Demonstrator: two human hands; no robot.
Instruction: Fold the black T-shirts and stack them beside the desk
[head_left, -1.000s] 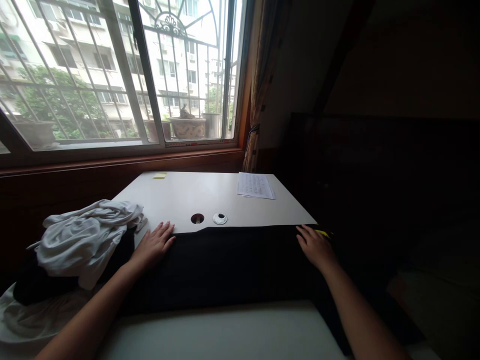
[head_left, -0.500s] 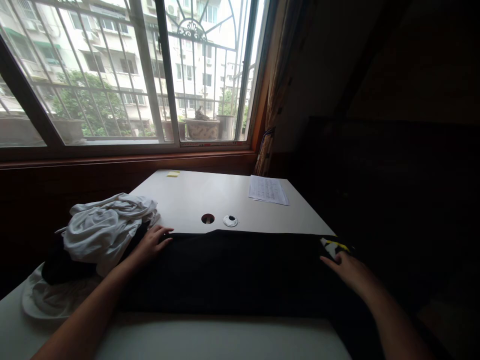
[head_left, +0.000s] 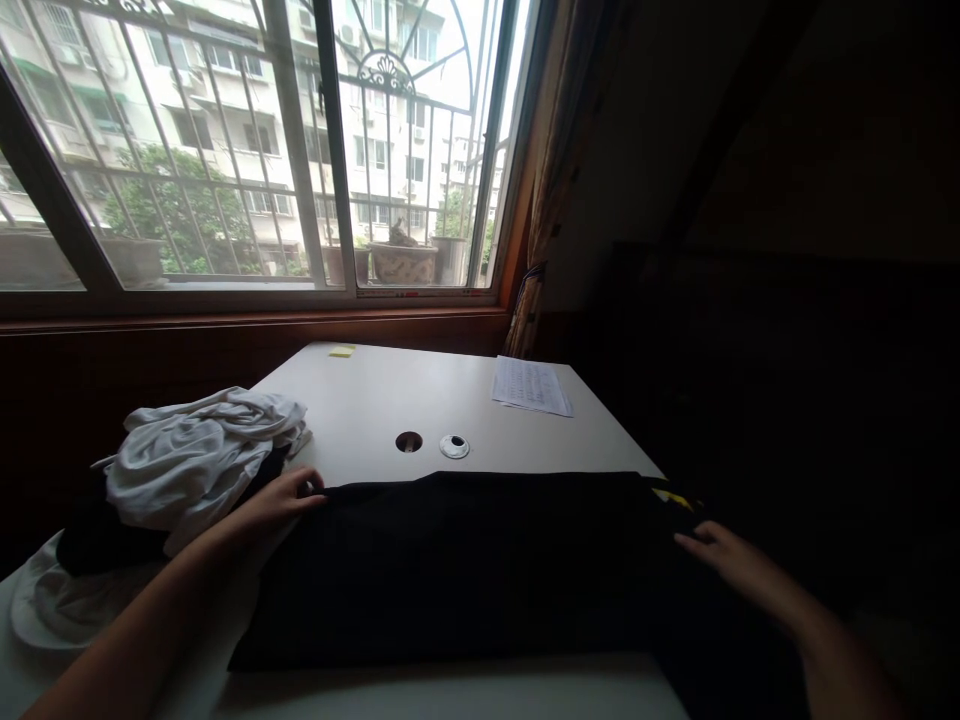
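Observation:
A long black cloth (head_left: pixel 465 570) lies across the white table (head_left: pixel 420 385), its right part running down toward the near right edge. My left hand (head_left: pixel 296 492) pinches the cloth's upper left corner, thumb and finger closed on it. Over the cloth's right end is my right hand (head_left: pixel 709 545), its thumb and fingers closed together on the dark fabric. A small yellow and white patch (head_left: pixel 673 497) shows at the upper right of the cloth, just beyond that hand.
A heap of white clothes (head_left: pixel 202 450) with dark fabric sits at the left. Farther back are printed papers (head_left: pixel 531 385), a yellow note (head_left: pixel 342 351), a round hole (head_left: pixel 409 442) and a white round cover (head_left: pixel 454 446). A barred window stands behind the table.
My left hand has closed on the cloth's corner and shifted slightly left and nearer. My right hand has moved right and down. The cloth has come nearer, and less of the white patch shows.

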